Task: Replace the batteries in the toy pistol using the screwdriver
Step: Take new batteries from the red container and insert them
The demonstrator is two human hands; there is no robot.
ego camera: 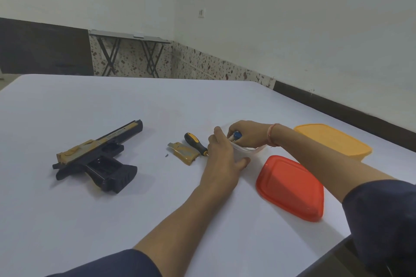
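Observation:
The black and gold toy pistol lies on its side at the left of the white table, its grip compartment uncovered. The gold battery cover lies right of it, with a small screw beside it. A black and yellow screwdriver lies just behind the cover. My left hand holds the side of a clear plastic container. My right hand reaches into that container and pinches blue and white batteries.
A red lid lies at the right front of the table. An orange container stands behind it near the right edge. A folding table stands by the far wall.

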